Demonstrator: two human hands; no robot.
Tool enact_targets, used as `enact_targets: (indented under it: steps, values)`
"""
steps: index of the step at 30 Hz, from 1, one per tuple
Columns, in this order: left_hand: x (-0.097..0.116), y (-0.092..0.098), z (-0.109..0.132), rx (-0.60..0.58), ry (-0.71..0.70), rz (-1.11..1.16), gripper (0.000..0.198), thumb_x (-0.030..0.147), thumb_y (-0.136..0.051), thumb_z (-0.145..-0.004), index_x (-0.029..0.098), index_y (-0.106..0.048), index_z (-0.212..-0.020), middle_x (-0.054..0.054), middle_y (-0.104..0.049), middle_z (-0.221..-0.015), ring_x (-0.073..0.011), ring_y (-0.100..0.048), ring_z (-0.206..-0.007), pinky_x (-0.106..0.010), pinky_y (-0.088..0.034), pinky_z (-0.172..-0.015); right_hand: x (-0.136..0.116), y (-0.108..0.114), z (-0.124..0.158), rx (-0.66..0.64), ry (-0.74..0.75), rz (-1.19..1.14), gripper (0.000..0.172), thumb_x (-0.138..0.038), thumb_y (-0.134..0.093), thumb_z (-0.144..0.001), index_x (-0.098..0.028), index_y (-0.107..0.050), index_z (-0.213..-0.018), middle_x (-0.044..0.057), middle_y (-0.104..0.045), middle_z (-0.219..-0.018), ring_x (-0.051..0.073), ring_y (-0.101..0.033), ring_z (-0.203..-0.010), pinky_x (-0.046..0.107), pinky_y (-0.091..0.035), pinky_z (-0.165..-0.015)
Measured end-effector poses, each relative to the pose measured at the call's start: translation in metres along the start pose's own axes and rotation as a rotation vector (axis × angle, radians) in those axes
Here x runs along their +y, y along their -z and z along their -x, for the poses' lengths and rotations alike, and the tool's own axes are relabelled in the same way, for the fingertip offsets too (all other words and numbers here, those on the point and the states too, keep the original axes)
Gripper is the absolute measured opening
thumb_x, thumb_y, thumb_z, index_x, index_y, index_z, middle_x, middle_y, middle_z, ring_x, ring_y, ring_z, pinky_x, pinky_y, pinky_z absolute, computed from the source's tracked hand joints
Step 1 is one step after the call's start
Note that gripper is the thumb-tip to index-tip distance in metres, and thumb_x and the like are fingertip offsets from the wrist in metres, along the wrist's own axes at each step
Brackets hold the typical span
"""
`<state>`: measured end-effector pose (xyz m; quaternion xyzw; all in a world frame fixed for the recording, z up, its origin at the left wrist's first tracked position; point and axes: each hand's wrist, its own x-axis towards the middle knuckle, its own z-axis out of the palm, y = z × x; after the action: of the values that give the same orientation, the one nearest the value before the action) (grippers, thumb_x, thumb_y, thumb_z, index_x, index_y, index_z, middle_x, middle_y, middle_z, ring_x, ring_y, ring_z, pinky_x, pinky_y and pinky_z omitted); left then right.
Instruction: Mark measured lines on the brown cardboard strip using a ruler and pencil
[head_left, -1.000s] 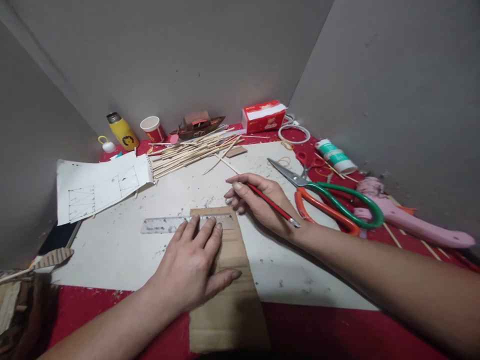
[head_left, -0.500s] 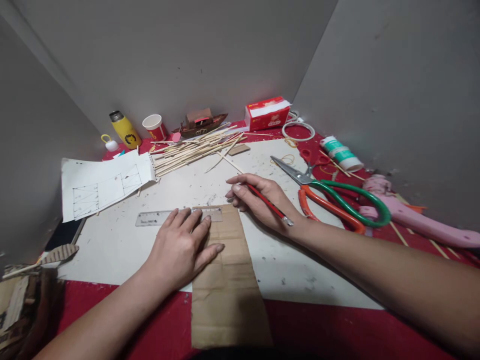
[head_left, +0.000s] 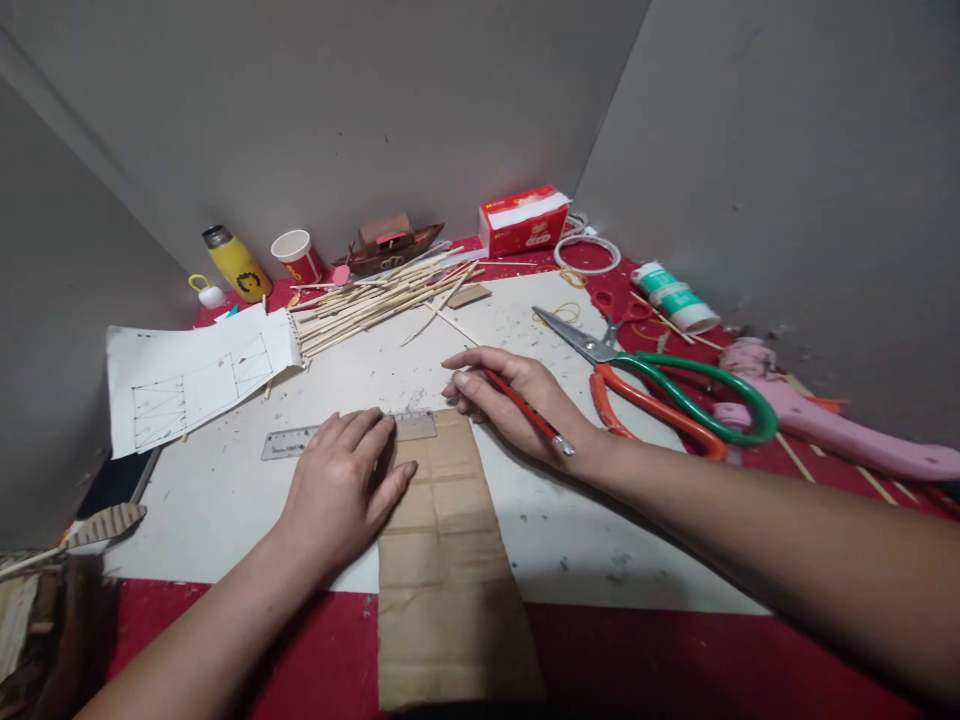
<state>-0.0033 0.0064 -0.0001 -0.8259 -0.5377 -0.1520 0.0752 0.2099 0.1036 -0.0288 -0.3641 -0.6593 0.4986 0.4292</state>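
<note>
My left hand (head_left: 337, 475) lies with its fingers stretched out over a clear plastic ruler (head_left: 289, 443). The ruler lies across the far end of a brown strip of corrugated cardboard (head_left: 442, 560), and my left thumb is over the strip. In my right hand (head_left: 510, 400) is a red and black pencil (head_left: 529, 412), its metal end pointing back toward the wrist. The right fingers are curled beside the far right corner of the cardboard. The pencil's tip is hidden by the fingers.
Beyond lie thin wooden sticks (head_left: 375, 308), a model boat (head_left: 390, 245), a paper cup (head_left: 297, 257), a yellow bottle (head_left: 238, 265) and a red tissue pack (head_left: 525, 220). To the right are large shears (head_left: 660, 385) and a pink glue gun (head_left: 840, 425); left, a drawing sheet (head_left: 202, 375).
My left hand has shifted slightly left along the ruler, and its thumb has drawn back over the cardboard. The right hand keeps its hold on the pencil. The view has shifted a little.
</note>
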Motion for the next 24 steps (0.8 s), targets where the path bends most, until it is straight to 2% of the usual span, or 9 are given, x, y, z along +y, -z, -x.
enact_targets:
  steps: [12,17,21,24]
  values:
    - [0.004,0.006,0.000,-0.058,-0.022,0.010,0.026,0.029,-0.053,-0.095,0.013,-0.067,-0.110,-0.015,-0.072,-0.113,-0.0296,-0.066,-0.102,-0.054,-0.050,-0.098,-0.001,0.001,0.001,-0.008,0.010,0.049,0.023,-0.034,-0.057,-0.093,-0.018,-0.064,-0.107,0.004,-0.071,-0.084,0.014,-0.062,-0.072,0.027,-0.049,-0.068]
    - [0.011,0.007,0.000,-0.075,-0.015,-0.032,0.037,0.032,-0.054,-0.095,0.005,-0.067,-0.117,-0.020,-0.067,-0.124,-0.0348,-0.062,-0.111,-0.055,-0.051,-0.099,-0.007,0.001,0.001,-0.009,0.019,0.098,0.021,-0.032,-0.057,-0.092,-0.018,-0.065,-0.104,0.004,-0.071,-0.081,0.015,-0.062,-0.071,0.027,-0.047,-0.068]
    - [0.024,0.010,0.004,-0.073,-0.032,-0.066,0.050,0.040,-0.055,-0.094,0.000,-0.065,-0.124,-0.024,-0.065,-0.128,-0.0386,-0.060,-0.117,-0.054,-0.052,-0.100,-0.010,0.000,0.002,-0.007,0.029,0.133,0.021,-0.032,-0.056,-0.090,-0.017,-0.065,-0.102,0.005,-0.071,-0.080,0.017,-0.064,-0.073,0.030,-0.048,-0.070]
    - [0.038,0.010,0.010,-0.137,-0.036,-0.066,0.063,0.049,-0.057,-0.092,0.000,-0.060,-0.131,-0.025,-0.062,-0.134,-0.0398,-0.059,-0.122,-0.055,-0.051,-0.102,-0.012,-0.001,0.002,-0.002,0.008,0.127,0.022,-0.034,-0.055,-0.089,-0.018,-0.064,-0.101,0.005,-0.071,-0.080,0.018,-0.066,-0.074,0.031,-0.049,-0.072]
